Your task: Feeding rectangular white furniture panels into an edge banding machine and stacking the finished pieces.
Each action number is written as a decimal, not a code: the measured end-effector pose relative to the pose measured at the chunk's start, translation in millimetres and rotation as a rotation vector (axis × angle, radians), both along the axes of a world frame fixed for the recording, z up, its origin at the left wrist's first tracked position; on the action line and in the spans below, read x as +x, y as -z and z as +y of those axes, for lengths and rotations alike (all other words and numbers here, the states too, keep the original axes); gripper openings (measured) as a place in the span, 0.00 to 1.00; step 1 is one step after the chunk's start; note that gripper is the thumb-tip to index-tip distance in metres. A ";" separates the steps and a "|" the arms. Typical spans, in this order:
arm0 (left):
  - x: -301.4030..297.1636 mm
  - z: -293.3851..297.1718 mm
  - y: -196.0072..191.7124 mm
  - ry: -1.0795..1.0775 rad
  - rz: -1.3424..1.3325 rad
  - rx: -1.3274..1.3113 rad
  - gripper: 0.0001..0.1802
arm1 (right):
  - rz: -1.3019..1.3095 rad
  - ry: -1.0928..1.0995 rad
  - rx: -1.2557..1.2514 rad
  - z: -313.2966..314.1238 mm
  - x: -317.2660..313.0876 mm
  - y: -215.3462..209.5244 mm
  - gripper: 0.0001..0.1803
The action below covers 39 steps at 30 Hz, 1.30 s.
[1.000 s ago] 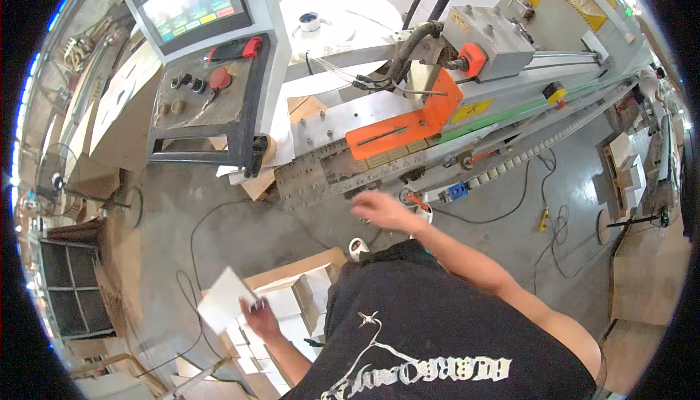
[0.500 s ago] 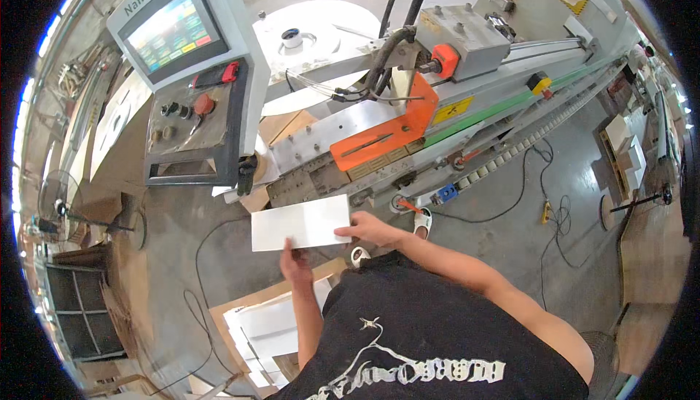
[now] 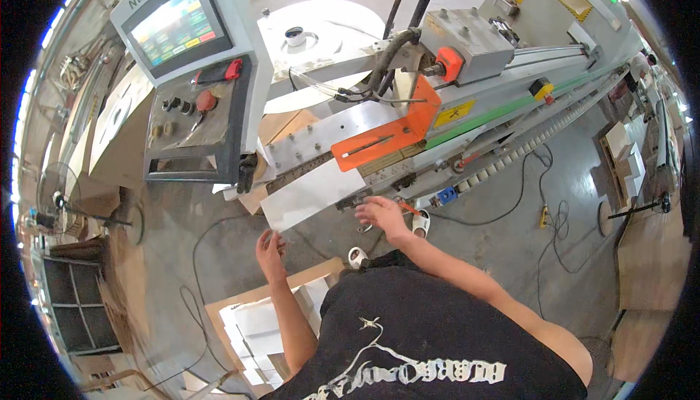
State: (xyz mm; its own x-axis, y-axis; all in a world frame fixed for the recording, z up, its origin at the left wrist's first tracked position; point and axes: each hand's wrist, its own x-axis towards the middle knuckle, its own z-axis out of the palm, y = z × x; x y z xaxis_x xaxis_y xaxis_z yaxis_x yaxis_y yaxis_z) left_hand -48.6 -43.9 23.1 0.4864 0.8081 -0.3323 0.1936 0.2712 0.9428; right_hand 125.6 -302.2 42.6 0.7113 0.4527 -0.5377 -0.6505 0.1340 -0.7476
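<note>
Now a white sheet (image 3: 312, 194) is seen lying flat on the machine bed (image 3: 321, 137), just ahead of both hands and a little up from them. Its long axis runs from lower left to upper right, along the ruler strip of the bed. The left hand (image 3: 271, 245) is placed just below the lower left corner of the sheet, with fingers spread and open; whether the corner is touched cannot be told. The right hand (image 3: 380, 214) is held open beside the right end of the sheet, close to it, and nothing is gripped. Both hands are about equally near, one at each end.

Above the sheet an orange guard (image 3: 390, 134) is fixed, and beside it a yellow oblong label (image 3: 453, 113) is stuck on the rail. To the upper left a control panel (image 3: 191, 119) with a coloured screen (image 3: 175, 26) and a red round button (image 3: 206, 100) is seen. Below, an open carton (image 3: 255, 316) of white sheets stands on the floor, near the left forearm.
</note>
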 end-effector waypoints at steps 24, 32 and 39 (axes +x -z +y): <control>68.8 -6.0 -4.2 0.143 -0.032 -0.219 0.31 | -0.076 0.338 0.084 58.3 31.1 29.3 0.18; 102.0 -48.9 10.5 0.419 -0.231 -0.302 0.29 | -0.001 0.560 0.117 6.6 79.0 34.4 0.16; 148.0 -103.3 5.4 0.578 -0.250 -0.397 0.34 | -0.116 0.637 0.055 -47.0 119.7 33.6 0.18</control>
State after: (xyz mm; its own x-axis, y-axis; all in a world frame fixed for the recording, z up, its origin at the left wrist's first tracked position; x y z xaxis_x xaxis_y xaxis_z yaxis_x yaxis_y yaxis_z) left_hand 99.5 -147.1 17.7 0.8968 0.2426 -0.3700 0.2013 0.5210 0.8295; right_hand 245.2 -349.2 9.0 0.9019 -0.0522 -0.4289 -0.3460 0.5072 -0.7893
